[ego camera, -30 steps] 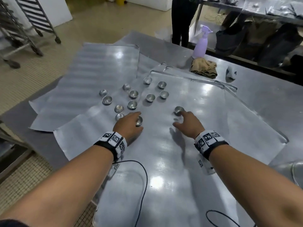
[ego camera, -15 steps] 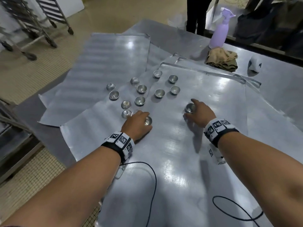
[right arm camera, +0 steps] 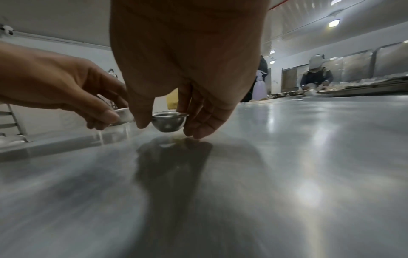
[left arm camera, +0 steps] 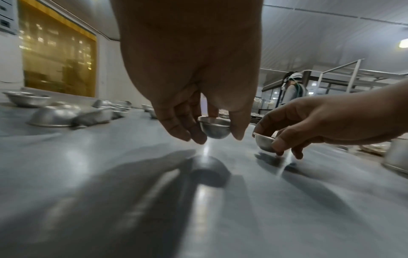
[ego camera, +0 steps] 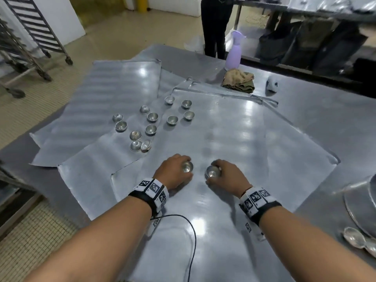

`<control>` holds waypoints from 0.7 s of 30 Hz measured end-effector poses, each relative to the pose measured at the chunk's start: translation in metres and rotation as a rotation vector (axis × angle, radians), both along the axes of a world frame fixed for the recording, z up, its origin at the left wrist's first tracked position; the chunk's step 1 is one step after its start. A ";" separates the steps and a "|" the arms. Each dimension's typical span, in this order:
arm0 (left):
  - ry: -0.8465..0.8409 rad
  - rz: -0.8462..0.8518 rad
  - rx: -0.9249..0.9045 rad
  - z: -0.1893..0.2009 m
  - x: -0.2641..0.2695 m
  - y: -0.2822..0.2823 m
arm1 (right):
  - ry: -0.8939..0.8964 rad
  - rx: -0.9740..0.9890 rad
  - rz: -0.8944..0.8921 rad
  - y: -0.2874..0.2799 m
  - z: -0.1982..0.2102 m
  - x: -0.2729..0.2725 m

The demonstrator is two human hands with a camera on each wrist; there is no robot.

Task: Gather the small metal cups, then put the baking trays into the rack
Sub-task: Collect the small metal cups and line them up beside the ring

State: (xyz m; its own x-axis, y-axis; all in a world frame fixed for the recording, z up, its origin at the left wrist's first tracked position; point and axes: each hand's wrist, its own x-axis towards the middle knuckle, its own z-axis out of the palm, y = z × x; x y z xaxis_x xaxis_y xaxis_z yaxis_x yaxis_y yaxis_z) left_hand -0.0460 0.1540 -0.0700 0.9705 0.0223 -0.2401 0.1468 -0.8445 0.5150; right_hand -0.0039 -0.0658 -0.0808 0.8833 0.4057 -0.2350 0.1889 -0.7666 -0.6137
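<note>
My left hand (ego camera: pixel 184 168) pinches a small metal cup (ego camera: pixel 187 167) between thumb and fingers, lifted just above the baking tray (ego camera: pixel 223 139); the left wrist view shows this cup (left arm camera: pixel 214 128) clear of the surface. My right hand (ego camera: pixel 215 171) holds a second small cup (ego camera: pixel 212 172) the same way, seen in the right wrist view as a cup (right arm camera: pixel 169 123) off the tray. The two hands are close together. Several more cups (ego camera: pixel 151 130) lie scattered on the overlapping trays (ego camera: pixel 114 94) to the far left, some tipped.
A lilac spray bottle (ego camera: pixel 234 51), a folded brown cloth (ego camera: pixel 239 81) and a small white object (ego camera: pixel 271 83) sit at the table's far side. A person (ego camera: pixel 215 23) stands beyond. Tray racks (ego camera: pixel 30 37) stand on the floor at left. Stacked metal ware (ego camera: pixel 362 210) lies at right.
Both hands have drawn back toward me and together, each lifting its cup off the tray. The other cups stay where they were.
</note>
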 end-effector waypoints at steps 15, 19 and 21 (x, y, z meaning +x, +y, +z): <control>0.004 -0.480 -0.089 -0.002 -0.073 -0.311 | 0.037 -0.050 -0.469 -0.292 -0.012 -0.168; 0.035 -0.590 -0.075 -0.016 -0.093 -0.377 | 0.022 -0.012 -0.584 -0.346 -0.018 -0.208; 0.056 -0.620 -0.065 -0.023 -0.102 -0.401 | 0.030 0.003 -0.634 -0.370 -0.024 -0.225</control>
